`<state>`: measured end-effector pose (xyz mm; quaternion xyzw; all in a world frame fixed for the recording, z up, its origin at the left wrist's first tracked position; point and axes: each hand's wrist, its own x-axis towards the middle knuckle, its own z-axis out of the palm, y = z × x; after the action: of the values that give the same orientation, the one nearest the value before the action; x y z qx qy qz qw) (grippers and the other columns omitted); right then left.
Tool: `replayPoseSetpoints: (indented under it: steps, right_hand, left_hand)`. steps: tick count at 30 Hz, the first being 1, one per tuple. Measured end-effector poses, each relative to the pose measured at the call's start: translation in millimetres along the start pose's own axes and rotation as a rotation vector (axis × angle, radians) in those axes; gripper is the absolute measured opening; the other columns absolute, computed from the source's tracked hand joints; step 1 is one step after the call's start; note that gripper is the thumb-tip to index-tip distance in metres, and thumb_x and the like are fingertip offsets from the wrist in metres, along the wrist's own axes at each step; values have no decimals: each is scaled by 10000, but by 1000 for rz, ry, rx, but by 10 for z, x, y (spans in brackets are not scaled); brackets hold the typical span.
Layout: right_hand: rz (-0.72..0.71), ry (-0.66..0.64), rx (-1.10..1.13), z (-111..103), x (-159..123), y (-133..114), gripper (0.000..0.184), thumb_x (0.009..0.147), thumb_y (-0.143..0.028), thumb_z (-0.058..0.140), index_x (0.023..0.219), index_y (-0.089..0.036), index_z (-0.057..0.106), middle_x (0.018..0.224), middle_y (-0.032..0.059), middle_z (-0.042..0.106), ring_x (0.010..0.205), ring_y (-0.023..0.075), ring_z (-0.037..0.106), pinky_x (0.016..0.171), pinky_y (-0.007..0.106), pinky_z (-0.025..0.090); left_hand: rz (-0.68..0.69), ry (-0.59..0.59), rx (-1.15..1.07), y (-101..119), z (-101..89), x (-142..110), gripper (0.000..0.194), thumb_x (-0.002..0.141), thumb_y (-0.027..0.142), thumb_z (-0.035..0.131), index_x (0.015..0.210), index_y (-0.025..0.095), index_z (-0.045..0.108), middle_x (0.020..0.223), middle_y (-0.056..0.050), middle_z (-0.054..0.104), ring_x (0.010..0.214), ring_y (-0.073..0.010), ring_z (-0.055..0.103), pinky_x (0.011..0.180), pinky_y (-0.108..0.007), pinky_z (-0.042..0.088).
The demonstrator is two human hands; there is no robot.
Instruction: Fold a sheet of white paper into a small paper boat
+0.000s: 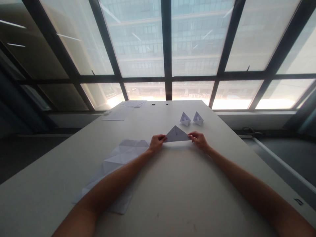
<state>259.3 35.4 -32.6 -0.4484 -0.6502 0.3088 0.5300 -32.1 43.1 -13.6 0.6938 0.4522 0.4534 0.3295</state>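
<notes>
Evidently, the hold is about symmetry: the left hand [157, 143] and the right hand [199, 141] each have one low corner of the folded paper triangle [176, 135] nipped between thumb and fingers, closed on just the tips. Held from both ends like that, the paper stays stretched and level, with its point upward and its middle uncovered, so the short upright crease under the peak can be seen. It sits between the two hands, over the middle of the counter [172, 197]; whether its lower edge touches the surface, I cannot tell.

Beyond it, a little to the right, the left paper boat [185, 119] and the right paper boat [197, 118] stand upright side by side, with a small gap between them. That spot seems chosen to keep them out of the way of the forearms, yet in view for comparison.

On the near left, the creased sheets [128, 151] lie spread and partly under the left forearm [118, 177]. Their fold lines probably keep them from lying quite flat, and being off to the side leaves the middle for handwork. Farther off on the left, the smooth sheets [115, 114] rest toward the far end, likely set apart so as not to mix with the creased ones. Behind everything rises the window [192, 39], whose light comes through the thin paper and helps show its layers.
</notes>
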Motion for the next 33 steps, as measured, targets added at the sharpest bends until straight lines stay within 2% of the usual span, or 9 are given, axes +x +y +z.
replayPoseSetpoints:
  steps: [3, 9, 13, 16, 21, 25, 27, 30, 33]
  right_hand:
    - [-90, -11, -58, 9, -14, -23, 375, 782, -548, 692, 793, -176, 734, 999, 120, 670, 845, 222, 619, 669, 321, 524]
    - [-57, -58, -121, 20, -17, -68, 303, 808, -441, 614, 730, -168, 719, 705, 56, 670, 670, 194, 581, 654, 318, 467]
    - [-33, -38, -119, 27, -21, -76, 315, 788, -394, 594, 908, -136, 730, 666, 29, 647, 618, 167, 546, 610, 288, 422]
    - [-37, -18, -127, 32, -28, -65, 379, 800, -360, 564, 1058, -115, 695, 615, -14, 580, 568, 139, 493, 566, 259, 376]
    - [-38, -9, -242, 38, -39, -22, 312, 816, -298, 517, 1032, -130, 667, 571, -48, 503, 542, 131, 464, 554, 247, 348]
    - [-24, -39, -443, 48, -74, -50, 257, 834, -228, 512, 1035, -164, 659, 628, -25, 585, 585, 144, 529, 609, 252, 377]
    - [-31, -49, -539, 53, -96, -88, 235, 849, -204, 517, 1028, -179, 667, 684, -4, 635, 631, 155, 567, 644, 258, 392]
    - [-46, -42, -665, 57, -119, -144, 199, 864, -179, 534, 987, -184, 690, 757, 33, 676, 729, 178, 603, 708, 267, 411]
    - [-47, -51, -762, 53, -126, -184, 159, 871, -161, 560, 930, -181, 705, 801, 59, 689, 817, 193, 607, 763, 269, 415]
  left_hand:
    - [-2, 0, -9, -8, 2, 3, 353, 790, 422, 648, 926, 123, 777, 903, -101, 765, 803, -233, 686, 752, -323, 498]
    - [25, -33, -6, -40, 4, 11, 367, 825, 429, 623, 963, 128, 780, 930, -84, 763, 828, -219, 681, 768, -306, 505]
    - [58, -9, 101, -42, 6, 11, 359, 838, 365, 608, 1056, 130, 768, 956, -82, 752, 804, -192, 660, 754, -288, 502]
    - [45, -5, 177, -24, 20, 1, 424, 848, 348, 602, 1179, 110, 718, 859, -63, 737, 730, -166, 635, 718, -269, 490]
    - [56, -91, 363, 30, 61, -39, 403, 864, 290, 601, 1226, 135, 686, 766, -25, 707, 691, -155, 618, 708, -253, 470]
    - [143, -175, 568, 59, 83, -86, 397, 921, 267, 558, 1305, 192, 626, 802, -24, 711, 743, -176, 646, 792, -286, 473]
    - [193, -208, 676, 66, 89, -112, 404, 941, 254, 532, 1339, 214, 592, 862, -40, 718, 841, -207, 663, 881, -338, 463]
    - [242, -218, 806, 77, 91, -145, 402, 945, 234, 514, 1342, 235, 582, 1087, -90, 693, 1056, -261, 625, 981, -425, 430]
    - [309, -242, 806, 78, 84, -151, 453, 938, 176, 483, 1378, 263, 550, 1306, -90, 606, 1218, -262, 540, 1052, -450, 405]
